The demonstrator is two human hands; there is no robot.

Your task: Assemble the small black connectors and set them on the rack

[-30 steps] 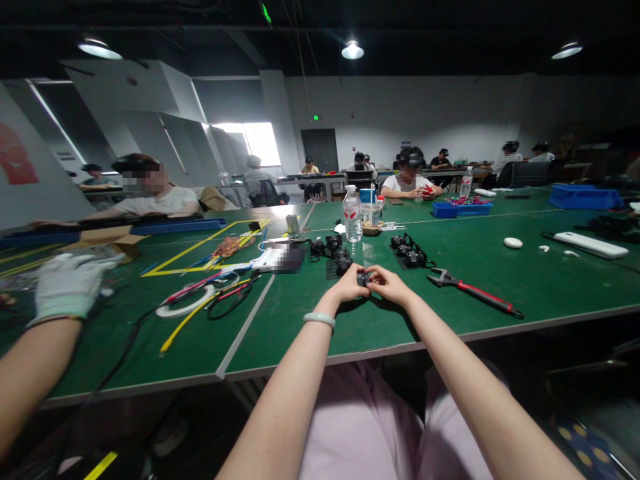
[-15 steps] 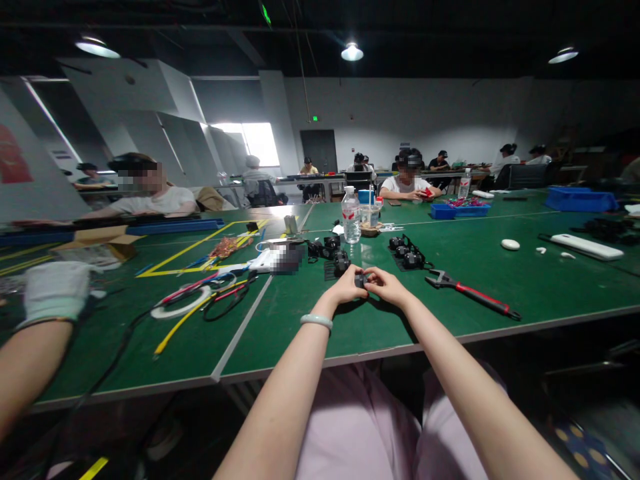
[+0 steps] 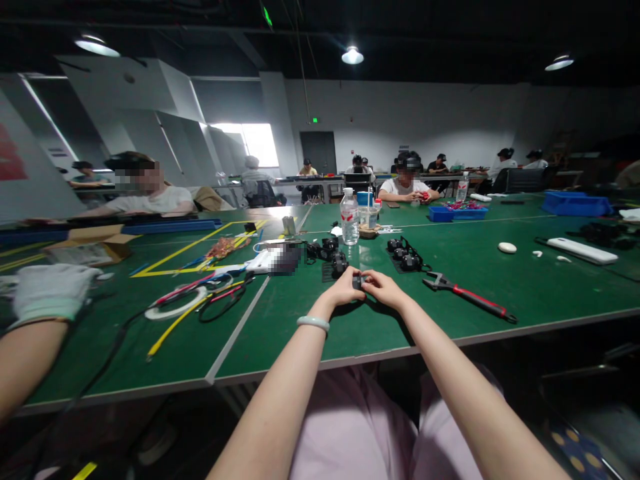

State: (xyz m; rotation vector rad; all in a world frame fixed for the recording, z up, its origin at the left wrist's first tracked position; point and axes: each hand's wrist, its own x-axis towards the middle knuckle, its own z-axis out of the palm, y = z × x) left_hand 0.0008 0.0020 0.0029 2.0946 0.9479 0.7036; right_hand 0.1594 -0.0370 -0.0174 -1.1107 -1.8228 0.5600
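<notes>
Just above the green table [image 3: 280, 333], my left hand [image 3: 344, 288] and my right hand [image 3: 383, 289] meet at the fingertips. Between them they grip a small dark part [image 3: 358, 283], mostly covered by the fingers. Black parts [image 3: 339, 263] lie right behind my left hand. Beyond my right hand is another group of black parts [image 3: 404, 256] with a cable. An adjustable wrench [image 3: 470, 297] with a red and black handle rests to the right.
A water bottle [image 3: 349, 217] stands behind the hands. Tape and cables [image 3: 177, 303] lie left, near a co-worker's gloved hand [image 3: 53, 290]. A white case [image 3: 583, 251] and blue trays [image 3: 575, 203] are at the right.
The view has shifted slightly, so the table items appear a little further left. My hands keep the same grip on the dark part. The co-worker's gloved hand has moved slightly left.
</notes>
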